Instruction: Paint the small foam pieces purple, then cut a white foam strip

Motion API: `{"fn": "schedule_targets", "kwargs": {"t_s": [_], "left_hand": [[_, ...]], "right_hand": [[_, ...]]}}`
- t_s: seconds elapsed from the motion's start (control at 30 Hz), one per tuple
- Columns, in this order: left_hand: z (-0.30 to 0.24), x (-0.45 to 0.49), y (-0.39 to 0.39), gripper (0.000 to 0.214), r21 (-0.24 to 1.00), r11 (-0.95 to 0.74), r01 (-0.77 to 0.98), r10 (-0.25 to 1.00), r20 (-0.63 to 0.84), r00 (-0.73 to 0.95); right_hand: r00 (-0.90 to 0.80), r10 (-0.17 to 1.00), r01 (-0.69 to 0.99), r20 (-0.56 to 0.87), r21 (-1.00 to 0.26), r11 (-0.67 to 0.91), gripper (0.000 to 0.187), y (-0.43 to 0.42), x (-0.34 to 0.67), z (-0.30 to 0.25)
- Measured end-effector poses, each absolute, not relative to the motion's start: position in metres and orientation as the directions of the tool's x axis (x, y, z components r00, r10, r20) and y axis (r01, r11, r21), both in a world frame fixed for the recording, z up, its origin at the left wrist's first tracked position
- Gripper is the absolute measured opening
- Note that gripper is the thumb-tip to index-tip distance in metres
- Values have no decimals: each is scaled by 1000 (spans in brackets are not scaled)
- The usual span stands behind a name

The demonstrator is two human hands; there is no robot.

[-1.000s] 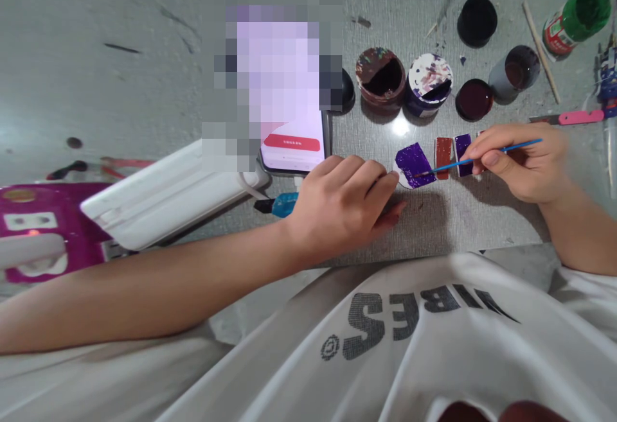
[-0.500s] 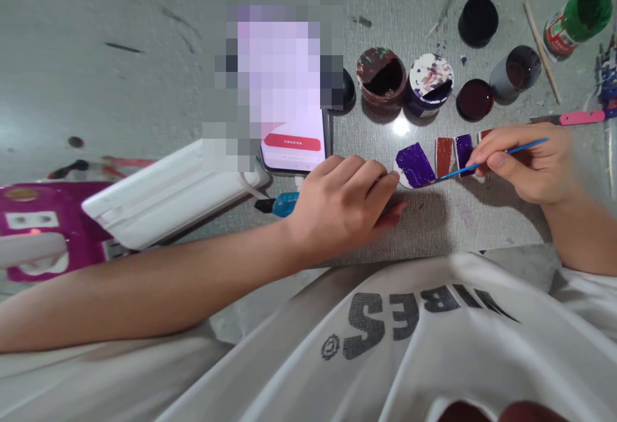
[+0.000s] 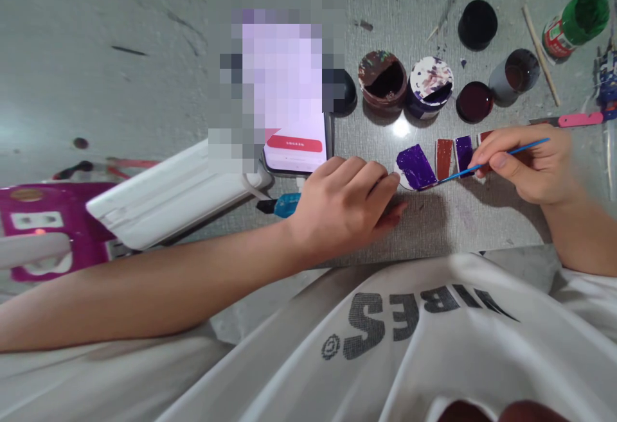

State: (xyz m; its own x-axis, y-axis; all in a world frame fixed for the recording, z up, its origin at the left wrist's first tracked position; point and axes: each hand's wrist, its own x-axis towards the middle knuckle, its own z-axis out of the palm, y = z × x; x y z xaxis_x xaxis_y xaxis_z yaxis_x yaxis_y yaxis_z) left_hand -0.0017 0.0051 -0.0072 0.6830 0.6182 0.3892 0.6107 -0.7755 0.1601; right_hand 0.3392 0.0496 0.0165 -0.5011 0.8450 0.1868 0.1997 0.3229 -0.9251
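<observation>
My right hand [image 3: 533, 164] pinches a thin blue paintbrush [image 3: 523, 147] near its middle. The brush tip meets the lower right corner of a small flat piece [image 3: 417, 166], coated in glossy purple paint with a bare white left end. Curled beside that white end is my left hand [image 3: 344, 203], its fingertips closed on the edge; the exact grip is partly hidden. Right of the piece lie a brown-painted strip [image 3: 444, 158] and a purple-painted strip [image 3: 463, 154]. Another brown strip [image 3: 484, 136] is mostly covered by my right hand.
Behind the pieces stand a brown paint jar [image 3: 383, 85], a purple paint jar [image 3: 430, 88], a dark lid [image 3: 475, 102] and a cup [image 3: 515, 75]. A green jar [image 3: 576, 24] and pink-handled knife [image 3: 581, 119] are far right. Left are a phone [image 3: 295, 155], white stand [image 3: 159, 197] and purple power strip [image 3: 91, 216].
The whole view has shifted slightly. Both hands keep nearly the same pose, and the brush tip stays at the purple piece's lower right corner.
</observation>
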Motion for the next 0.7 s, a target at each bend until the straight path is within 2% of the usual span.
{"fn": "schedule_targets", "kwargs": {"t_s": [0.17, 0.33, 0.43, 0.5, 0.7], "left_hand": [[-8, -2, 6, 26, 169, -785, 596, 611, 371, 699], [-10, -1, 5, 26, 156, -789, 595, 604, 374, 703], [-11, 0, 4, 28, 149, -793, 590, 594, 401, 697], [-12, 1, 4, 28, 144, -791, 595, 596, 404, 694], [-9, 2, 3, 27, 122, -791, 599, 592, 399, 700]], "right_hand": [[-462, 864, 131, 200, -948, 290, 7, 52, 339, 13], [-293, 879, 82, 376, -906, 415, 11, 60, 329, 24], [-154, 848, 172, 507, -831, 529, 17, 67, 319, 45], [-86, 786, 257, 612, -749, 611, 23, 73, 313, 58], [-67, 690, 401, 721, -614, 680, 30, 99, 304, 60]]}}
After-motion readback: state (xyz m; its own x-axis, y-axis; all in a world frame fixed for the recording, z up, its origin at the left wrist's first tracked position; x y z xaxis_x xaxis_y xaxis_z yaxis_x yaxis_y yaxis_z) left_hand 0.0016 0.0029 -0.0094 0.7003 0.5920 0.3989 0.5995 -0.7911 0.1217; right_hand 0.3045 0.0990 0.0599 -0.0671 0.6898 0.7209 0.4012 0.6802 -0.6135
